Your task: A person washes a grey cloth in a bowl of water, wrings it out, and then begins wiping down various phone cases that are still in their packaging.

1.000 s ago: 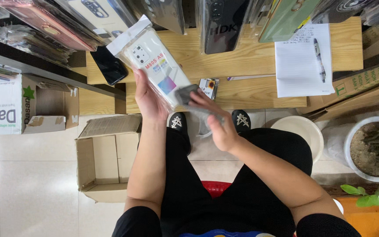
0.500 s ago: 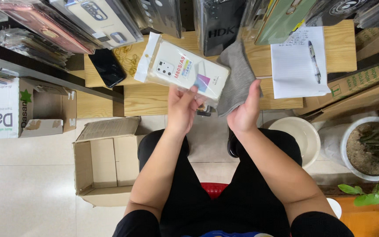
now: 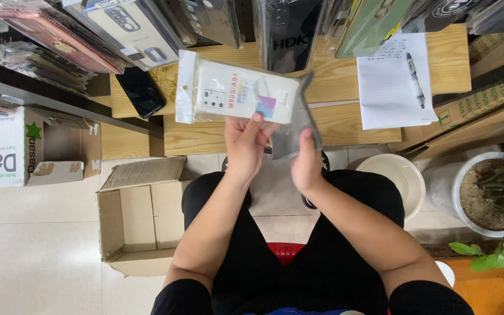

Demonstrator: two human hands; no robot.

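White packet (image 3: pixel 237 93) with pink-and-blue patch; grey, perhaps translucent, case (image 3: pixel 297 125); black phone (image 3: pixel 140 91); brown carton (image 3: pixel 138 224).

The white packet (image 3: pixel 237 93) is covering most of the left hand's fingers (image 3: pixel 256 123); only the thumb is showing. The grey clear case (image 3: pixel 298 125) is hiding the right hand's fingertips and part of the tabletop (image 3: pixel 333 122). The hanging packages (image 3: pixel 135 29) are running off the top edge. The potted plant (image 3: pixel 497 192) and the white carton (image 3: pixel 1 146) are being cut by the side edges.
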